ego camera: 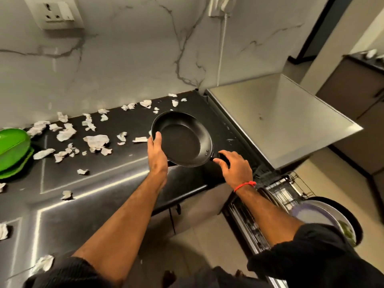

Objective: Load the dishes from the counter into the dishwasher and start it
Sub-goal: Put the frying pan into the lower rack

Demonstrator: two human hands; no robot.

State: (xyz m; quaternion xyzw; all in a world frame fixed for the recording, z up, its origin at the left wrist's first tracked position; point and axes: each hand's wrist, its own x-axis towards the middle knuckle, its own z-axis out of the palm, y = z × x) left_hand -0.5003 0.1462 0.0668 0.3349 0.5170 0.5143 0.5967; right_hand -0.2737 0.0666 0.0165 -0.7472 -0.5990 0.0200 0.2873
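Black and non-stick, a pan (pixel 182 140) is held tilted above the right end of a dark counter (pixel 116 183), close to its front edge. Its left rim is gripped by the left hand (pixel 156 151), the thumb laid over the rim onto the inner wall and the remaining fingers hidden beneath the pan. Its short black handle (pixel 221 157), pointing toward the lower right, is met by the right hand (pixel 235 168), whose fingers are curled loosely over it; whether the handle is fully clasped cannot be told. A red thread (pixel 245 185) is worn on the right wrist, and dark sleeves are pushed back on both arms.

Torn scraps of white paper (pixel 96 141) are scattered across the counter, thickest along the marble-patterned wall (pixel 124 59). Green plates (pixel 12 150) are stacked at the counter's far left. A socket (pixel 56 14) is set high in the wall, and a white cord (pixel 222 48) hangs down from a second fitting.

To the right of the counter, a steel surface (pixel 280 119) stands raised. Below it, a dishwasher rack (pixel 288 192) is pulled out, with plates (pixel 324 217) standing on edge at its near end, just beyond the right forearm.
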